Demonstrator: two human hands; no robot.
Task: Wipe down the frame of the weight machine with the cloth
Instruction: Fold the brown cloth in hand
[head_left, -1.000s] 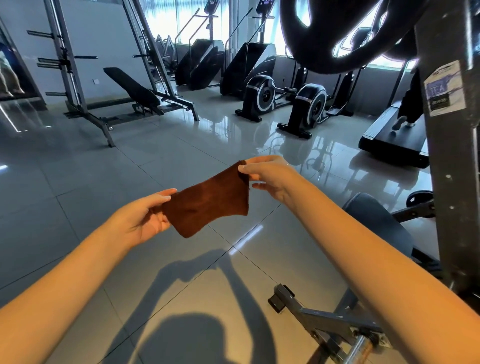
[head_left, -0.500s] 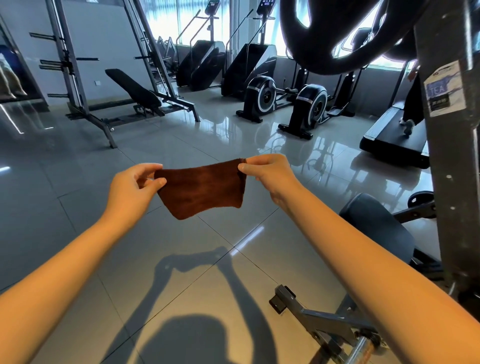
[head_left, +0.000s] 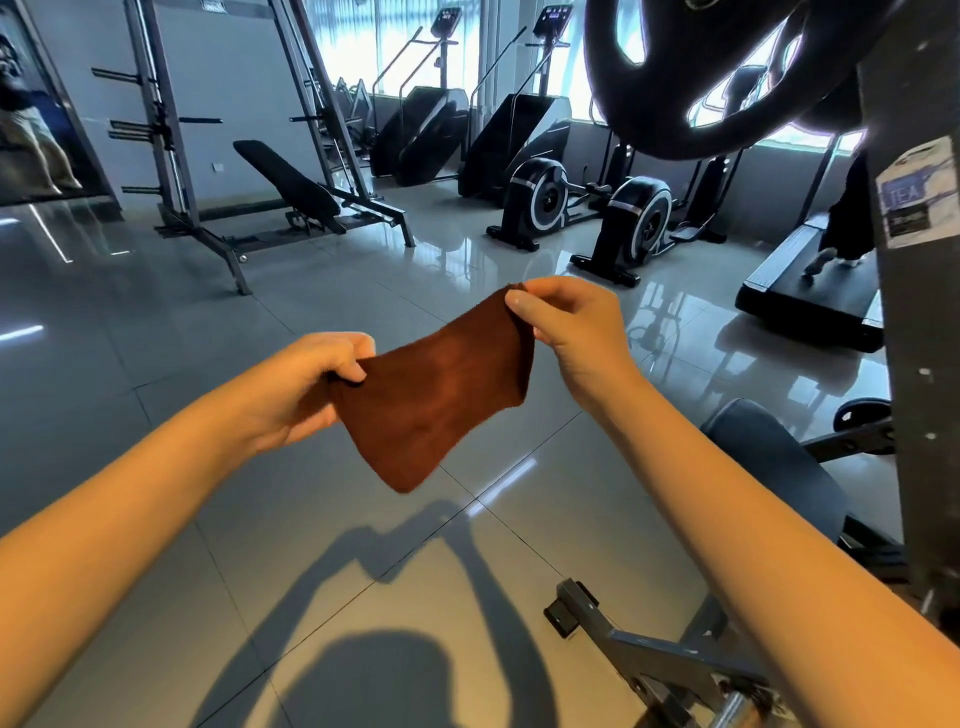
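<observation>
Left hand (head_left: 306, 384): centre-left, fingers curled, pinching the lower-left edge of the cloth.
Right hand (head_left: 571, 332): centre, higher up, thumb and fingertips closed on the cloth's upper-right corner.
Cloth (head_left: 436, 400): brown, held slanting between the two hands in mid-air, lower corner hanging free. It touches nothing else.
Machine frame (head_left: 924, 364): dark upright along the right edge, well apart from the cloth and not yet wiped. It carries a paper label (head_left: 917, 192).
Bracket (head_left: 639, 649): grey metal, lower right, with square ends.
Seat pad (head_left: 774, 462): dark, right of centre.
Floor (head_left: 156, 364): glossy tile.

Risks, as judged:
- Corner pinches are light holds, so the cloth may slip and pick up grit from the floor.
- Wiping across the label could lift its edge.
- The bracket's ends could snag the hanging corner.
</observation>
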